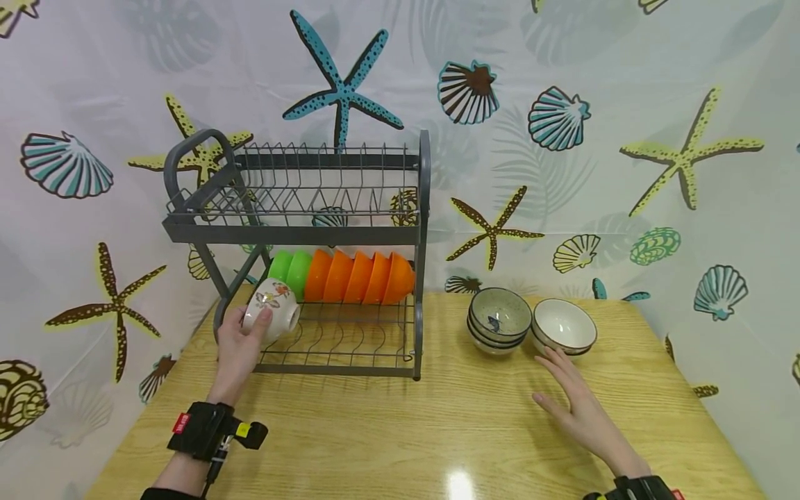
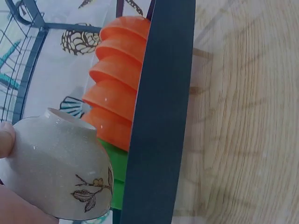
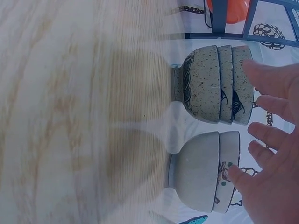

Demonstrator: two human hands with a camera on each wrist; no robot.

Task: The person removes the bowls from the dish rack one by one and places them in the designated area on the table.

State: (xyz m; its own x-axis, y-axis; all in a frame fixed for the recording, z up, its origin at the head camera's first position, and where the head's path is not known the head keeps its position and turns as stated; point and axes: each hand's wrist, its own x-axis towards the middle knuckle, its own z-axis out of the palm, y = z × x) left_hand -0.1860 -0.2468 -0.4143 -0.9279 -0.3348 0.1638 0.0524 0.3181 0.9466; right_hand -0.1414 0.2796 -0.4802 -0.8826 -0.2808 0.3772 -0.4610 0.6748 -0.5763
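My left hand [image 1: 240, 340] grips a white bowl [image 1: 273, 305] with a floral print, thumb on its outer side. The bowl is tipped on its side, its foot toward the right, at the left end of the rack's lower tier. Just beyond it, two green bowls [image 1: 291, 269] and several orange bowls [image 1: 359, 278] stand on edge in a row. My right hand [image 1: 578, 410] has its fingers spread, fingertips right by the front of a stack of white bowls [image 1: 564, 325]. Left of that stands a stack of speckled grey bowls [image 1: 498, 319].
A dark grey two-tier dish rack [image 1: 300, 235] stands at the back left of the wooden table [image 1: 375, 430]. Its upper tier [image 1: 325, 184] has wire slots. Behind the table hangs a cloth [image 1: 400, 62] printed with starfish and shells.
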